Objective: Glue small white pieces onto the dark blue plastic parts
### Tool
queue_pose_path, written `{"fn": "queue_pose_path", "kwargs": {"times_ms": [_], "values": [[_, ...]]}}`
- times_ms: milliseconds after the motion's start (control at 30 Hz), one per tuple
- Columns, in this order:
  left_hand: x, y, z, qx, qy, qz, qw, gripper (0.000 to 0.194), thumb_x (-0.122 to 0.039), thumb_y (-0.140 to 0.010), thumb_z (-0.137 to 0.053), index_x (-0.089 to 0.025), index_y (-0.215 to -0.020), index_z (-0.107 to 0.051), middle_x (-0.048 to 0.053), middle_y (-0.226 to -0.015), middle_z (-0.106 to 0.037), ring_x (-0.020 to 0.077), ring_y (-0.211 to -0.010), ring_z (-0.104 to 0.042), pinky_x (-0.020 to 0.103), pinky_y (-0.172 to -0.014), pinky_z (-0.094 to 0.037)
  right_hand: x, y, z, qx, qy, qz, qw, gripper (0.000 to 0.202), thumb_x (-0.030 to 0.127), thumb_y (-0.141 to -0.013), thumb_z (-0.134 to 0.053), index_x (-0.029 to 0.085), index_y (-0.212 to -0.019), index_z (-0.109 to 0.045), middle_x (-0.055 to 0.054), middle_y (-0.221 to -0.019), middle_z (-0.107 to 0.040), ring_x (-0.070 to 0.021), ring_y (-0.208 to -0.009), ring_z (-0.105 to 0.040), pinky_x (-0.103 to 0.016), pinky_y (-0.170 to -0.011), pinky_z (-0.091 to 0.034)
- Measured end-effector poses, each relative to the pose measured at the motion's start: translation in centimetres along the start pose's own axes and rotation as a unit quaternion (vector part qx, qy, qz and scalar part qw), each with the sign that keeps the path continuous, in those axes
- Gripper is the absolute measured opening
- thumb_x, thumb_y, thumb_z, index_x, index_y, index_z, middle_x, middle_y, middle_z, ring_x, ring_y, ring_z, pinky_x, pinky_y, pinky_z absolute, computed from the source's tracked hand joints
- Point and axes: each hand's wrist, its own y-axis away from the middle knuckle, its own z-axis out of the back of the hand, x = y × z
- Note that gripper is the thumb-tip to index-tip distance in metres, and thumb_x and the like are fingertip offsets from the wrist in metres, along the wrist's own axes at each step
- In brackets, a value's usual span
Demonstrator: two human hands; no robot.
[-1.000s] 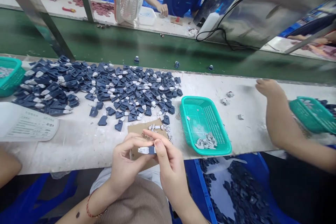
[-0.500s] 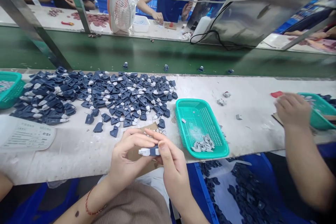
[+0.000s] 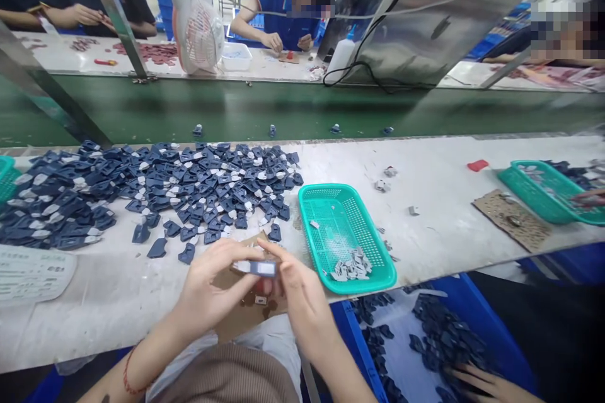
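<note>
A small dark blue plastic part (image 3: pixel 265 268) with a light grey tip is held in front of me, above a piece of brown cardboard (image 3: pixel 236 321). My left hand (image 3: pixel 212 283) pinches it between thumb and fingers from the left. At its right end, my right hand (image 3: pixel 300 293) closes thumb and fingertips around it. A small light piece (image 3: pixel 260 300) lies on the cardboard beneath my hands. Just beyond them spreads a large pile of similar blue parts (image 3: pixel 208 182) with grey tips. To the right stands a green basket (image 3: pixel 388 271) with small grey pieces (image 3: pixel 352 264) inside.
At right, a co-worker's hand (image 3: pixel 482 381) reaches into a blue crate (image 3: pixel 496 321) of blue parts. Another green basket (image 3: pixel 539 192), a red piece (image 3: pixel 477 165) and a cardboard pad (image 3: pixel 510 220) lie nearby. Across the green strip (image 3: pixel 293 104) sit other people.
The held part has turned, showing a pale patch on its edge. A co-worker's hand has left the table at right and is now down in the crate. The view has shifted slightly.
</note>
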Motion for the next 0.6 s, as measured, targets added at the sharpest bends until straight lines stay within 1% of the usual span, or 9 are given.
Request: {"fn": "queue_pose_path", "kwargs": {"times_ms": [67, 133, 167, 200, 267, 333, 400, 467, 600], "values": [[0.7, -1.3, 1.4, 0.005, -0.002, 0.068, 0.998, 0.021, -0.019, -0.082, -0.066, -0.023, -0.101, -0.073, 0.005, -0.095, -0.076, 0.0197, -0.084, -0.069, 0.03, -0.074, -0.054, -0.9, -0.9, 3.0, -0.031, 0.064, 0.002, 0.997, 0.043, 0.041, -0.101, -0.033, 0.018, -0.118, -0.066, -0.004, -0.082, -0.069, -0.017, -0.072, -0.062, -0.029, -0.069, -0.049], [1.8, -3.1, 3.3, -0.02, 0.004, 0.137, 0.99, 0.022, -0.027, -0.081, -0.068, -0.023, -0.102, -0.074, 0.006, -0.092, -0.076, 0.0208, -0.079, -0.07, 0.03, -0.067, -0.055, -2.0, -1.8, 6.4, -0.085, 0.17, 0.0, 0.982, 0.033, 0.038, -0.096, -0.046, 0.019, -0.11, -0.069, -0.008, -0.101, -0.07, -0.0207, -0.089, -0.063, -0.033, -0.08, -0.048], [2.5, -4.2, 4.3, -0.038, 0.001, 0.164, 0.986, 0.023, -0.031, -0.08, -0.069, -0.023, -0.101, -0.075, 0.006, -0.088, -0.076, 0.0211, -0.075, -0.07, 0.029, -0.064, -0.055, -2.5, -2.2, 8.0, -0.087, 0.218, -0.014, 0.972, 0.031, 0.035, -0.094, -0.047, 0.019, -0.11, -0.068, -0.009, -0.106, -0.069, -0.0219, -0.092, -0.062, -0.034, -0.081, -0.048], [3.2, -5.5, 5.3, -0.058, -0.017, 0.19, 0.98, 0.025, -0.033, -0.077, -0.072, -0.023, -0.1, -0.075, 0.005, -0.083, -0.076, 0.0214, -0.073, -0.07, 0.03, -0.064, -0.055, -3.1, -2.6, 9.4, -0.073, 0.26, -0.028, 0.962, 0.029, 0.032, -0.093, -0.048, 0.018, -0.108, -0.068, -0.009, -0.105, -0.069, -0.0222, -0.091, -0.063, -0.035, -0.081, -0.048], [4.8, -8.2, 7.2, -0.102, -0.077, 0.225, 0.966, 0.027, -0.032, -0.073, -0.074, -0.023, -0.099, -0.075, 0.003, -0.075, -0.074, 0.0223, -0.074, -0.07, 0.033, -0.071, -0.056, -4.2, -3.1, 11.1, -0.009, 0.307, -0.047, 0.951, 0.027, 0.027, -0.089, -0.05, 0.017, -0.107, -0.069, -0.009, -0.102, -0.069, -0.0223, -0.089, -0.063, -0.036, -0.079, -0.048], [6.6, -11.1, 8.8, -0.125, -0.123, 0.233, 0.957, 0.028, -0.03, -0.076, -0.071, -0.019, -0.102, -0.073, 0.003, -0.077, -0.074, 0.0213, -0.077, -0.07, 0.035, -0.078, -0.057, -5.0, -3.4, 11.7, 0.061, 0.32, -0.049, 0.944, 0.026, 0.023, -0.086, -0.053, 0.016, -0.105, -0.069, -0.009, -0.097, -0.069, -0.0218, -0.085, -0.063, -0.035, -0.076, -0.049], [8.7, -14.0, 10.0, -0.143, -0.148, 0.239, 0.949, 0.033, -0.03, -0.082, -0.064, -0.013, -0.11, -0.069, 0.005, -0.087, -0.074, 0.0192, -0.082, -0.069, 0.035, -0.08, -0.057, -5.5, -3.6, 11.5, 0.096, 0.329, -0.036, 0.939, 0.024, 0.021, -0.083, -0.055, 0.017, -0.102, -0.069, -0.008, -0.091, -0.068, -0.0214, -0.08, -0.063, -0.033, -0.071, -0.049], [11.0, -16.6, 11.2, -0.149, -0.181, 0.26, 0.937, 0.035, -0.032, -0.086, -0.061, -0.009, -0.112, -0.066, 0.005, -0.091, -0.073, 0.0191, -0.084, -0.068, 0.035, -0.08, -0.056, -5.6, -3.7, 11.1, 0.101, 0.341, -0.014, 0.935, 0.021, 0.019, -0.082, -0.055, 0.017, -0.097, -0.069, -0.007, -0.085, -0.067, -0.0214, -0.077, -0.063, -0.033, -0.069, -0.049], [15.5, -20.6, 13.5, -0.141, -0.278, 0.33, 0.891, 0.028, -0.034, -0.089, -0.062, -0.011, -0.105, -0.065, 0.006, -0.1, -0.069, 0.0209, -0.091, -0.066, 0.04, -0.082, -0.055, -5.7, -4.1, 10.9, 0.107, 0.349, 0.015, 0.931, 0.018, 0.018, -0.084, -0.049, 0.02, -0.084, -0.067, -0.008, -0.083, -0.067, -0.0216, -0.072, -0.065, -0.032, -0.063, -0.049]]}}
